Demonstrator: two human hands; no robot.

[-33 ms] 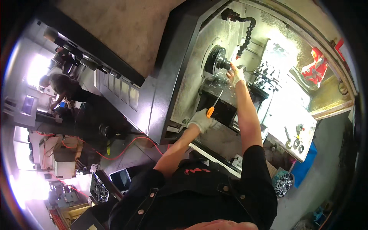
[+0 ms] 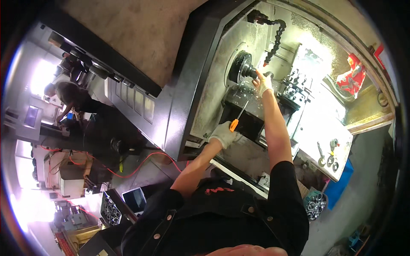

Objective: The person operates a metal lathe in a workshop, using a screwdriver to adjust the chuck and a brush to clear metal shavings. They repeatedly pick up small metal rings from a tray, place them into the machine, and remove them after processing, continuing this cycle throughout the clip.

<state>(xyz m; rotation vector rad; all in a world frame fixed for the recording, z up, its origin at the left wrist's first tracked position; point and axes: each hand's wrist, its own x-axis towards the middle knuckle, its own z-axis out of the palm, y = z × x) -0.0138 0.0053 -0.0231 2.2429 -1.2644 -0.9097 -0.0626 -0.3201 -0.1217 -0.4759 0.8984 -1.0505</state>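
Observation:
My gloved left hand (image 2: 223,134) is closed round the orange handle of a tool (image 2: 234,124) with a long thin metal shaft. The shaft slants up and right, below the dark chuck (image 2: 241,68) of a lathe. My right hand (image 2: 264,83), also in a pale glove, reaches to the chuck's front end with its fingers bent together there. Whatever lies inside those fingers is hidden; a small dark round piece (image 2: 270,75) shows just beside them. Bright droplets or chips speckle the space beneath the chuck.
A black jointed coolant hose (image 2: 276,42) hangs above my right hand. To its right stands a tool block (image 2: 294,88) with several holders. Wrenches and rings (image 2: 329,157) lie on the bright right-hand surface. A basket of metal rings (image 2: 315,205) stands lower right. Another person (image 2: 70,96) works far left.

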